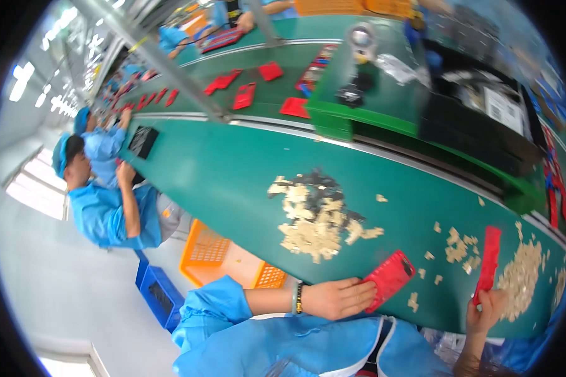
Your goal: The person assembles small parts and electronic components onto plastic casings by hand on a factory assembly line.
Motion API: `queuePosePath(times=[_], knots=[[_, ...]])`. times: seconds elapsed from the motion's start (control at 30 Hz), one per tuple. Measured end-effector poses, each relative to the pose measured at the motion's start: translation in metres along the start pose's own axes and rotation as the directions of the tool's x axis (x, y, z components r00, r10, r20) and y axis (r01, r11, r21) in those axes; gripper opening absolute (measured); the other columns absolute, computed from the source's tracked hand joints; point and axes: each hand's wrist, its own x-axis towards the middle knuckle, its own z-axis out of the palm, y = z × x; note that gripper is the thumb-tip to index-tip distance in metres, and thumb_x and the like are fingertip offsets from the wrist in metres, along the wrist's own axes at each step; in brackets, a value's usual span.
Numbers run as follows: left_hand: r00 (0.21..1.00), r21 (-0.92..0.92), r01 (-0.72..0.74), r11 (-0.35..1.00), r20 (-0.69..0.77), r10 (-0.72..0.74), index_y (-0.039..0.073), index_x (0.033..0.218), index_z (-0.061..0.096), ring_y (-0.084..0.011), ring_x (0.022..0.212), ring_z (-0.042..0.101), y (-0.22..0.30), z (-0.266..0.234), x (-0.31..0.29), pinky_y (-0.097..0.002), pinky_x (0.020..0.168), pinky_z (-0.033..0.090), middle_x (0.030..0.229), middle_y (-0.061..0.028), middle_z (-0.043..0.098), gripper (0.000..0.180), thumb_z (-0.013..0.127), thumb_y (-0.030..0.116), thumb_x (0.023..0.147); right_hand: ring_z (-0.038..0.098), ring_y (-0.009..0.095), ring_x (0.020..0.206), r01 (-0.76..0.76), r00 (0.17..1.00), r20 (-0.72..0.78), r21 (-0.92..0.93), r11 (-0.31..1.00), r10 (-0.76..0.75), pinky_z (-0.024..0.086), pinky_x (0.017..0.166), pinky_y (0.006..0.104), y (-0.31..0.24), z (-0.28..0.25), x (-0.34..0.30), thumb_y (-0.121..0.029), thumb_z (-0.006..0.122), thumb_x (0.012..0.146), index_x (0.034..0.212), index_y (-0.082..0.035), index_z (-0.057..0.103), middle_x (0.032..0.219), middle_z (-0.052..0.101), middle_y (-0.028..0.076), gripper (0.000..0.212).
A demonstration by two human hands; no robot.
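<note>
My left hand [339,299], with a bracelet at the wrist, is closed on the near end of a red phone case [391,276] that has a dark opening at one corner. The case is tilted over the near edge of the green table. On the right, my right hand [488,310] grips the lower end of a flat red strip-like piece [489,256], held upright; whether it is another case seen edge-on I cannot tell. Beside that hand lies a heap of small cream-coloured pieces [519,283]. A larger pile of cream pieces [311,237], mixed with black ones [321,185], sits farther left.
A green conveyor belt beyond the table carries red cases [244,96]. A green raised stand [383,94] holds tools and a black box [478,129]. On the left are an orange crate [212,246], a blue bin [160,294] and a seated co-worker [113,207].
</note>
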Motion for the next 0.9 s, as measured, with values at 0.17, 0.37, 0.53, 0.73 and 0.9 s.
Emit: queuePosePath(times=[0.17, 0.37, 0.53, 0.73, 0.9], knots=[[0.927, 0.221, 0.15, 0.964, -0.369, -0.06, -0.006, 0.119, 0.057, -0.0305, 0.113, 0.06, -0.035, -0.04, -0.02, -0.0392, 0.093, 0.049, 0.121, -0.0227, 0.06, 0.04, 0.051, 0.014, 0.085, 0.053, 0.03, 0.077, 0.126, 0.984, 0.101, 0.182, 0.975, -0.147, 0.042, 0.065, 0.0418, -0.034, 0.041, 0.043, -0.008, 0.072, 0.07, 0.099, -0.007, 0.061, 0.085, 0.053, 0.01, 0.031], [0.673, 0.336, 0.713, 0.616, -0.576, -0.464, 0.001, 0.128, 0.053, -0.0353, 0.119, 0.055, -0.241, -0.086, -0.073, -0.0431, 0.099, 0.046, 0.13, -0.0187, 0.057, 0.048, 0.064, 0.007, 0.082, 0.055, 0.028, 0.074, 0.163, 0.969, 0.146, 0.226, 0.96, -0.199, 0.044, 0.067, 0.041, -0.057, 0.071, 0.08, -0.006, 0.074, 0.062, 0.094, -0.006, 0.064, 0.09, 0.057, 0.009, 0.034], [0.568, -0.19, 0.781, 0.594, -0.178, -0.804, 0.002, 0.103, 0.066, -0.0311, 0.087, 0.066, -0.228, -0.101, -0.047, -0.0383, 0.076, 0.053, 0.092, -0.0168, 0.068, 0.024, 0.069, 0.011, 0.081, 0.057, 0.025, 0.073, 0.124, 0.966, 0.195, 0.221, 0.967, -0.168, 0.045, 0.066, 0.0382, -0.068, 0.085, 0.095, -0.008, 0.074, 0.06, 0.095, -0.005, 0.065, 0.088, 0.058, 0.008, 0.036], [0.741, -0.295, 0.64, 0.709, -0.008, -0.672, 0.0, 0.089, 0.067, -0.0263, 0.075, 0.065, -0.168, -0.052, 0.004, -0.0349, 0.067, 0.052, 0.081, -0.0123, 0.066, 0.014, 0.072, 0.008, 0.079, 0.058, 0.021, 0.074, 0.137, 0.947, 0.249, 0.261, 0.956, -0.203, 0.044, 0.065, 0.034, -0.076, 0.092, 0.085, -0.007, 0.07, 0.062, 0.096, -0.006, 0.065, 0.089, 0.059, 0.006, 0.035], [0.844, -0.366, 0.498, 0.786, -0.003, -0.536, 0.006, 0.089, 0.066, -0.0293, 0.094, 0.059, -0.113, -0.024, 0.031, -0.0374, 0.078, 0.049, 0.094, -0.0088, 0.061, 0.024, 0.078, 0.016, 0.071, 0.058, 0.023, 0.076, 0.137, 0.947, 0.232, 0.333, 0.933, -0.222, 0.045, 0.067, 0.0347, -0.085, 0.098, 0.081, -0.007, 0.069, 0.063, 0.097, -0.006, 0.064, 0.091, 0.059, 0.006, 0.034]])
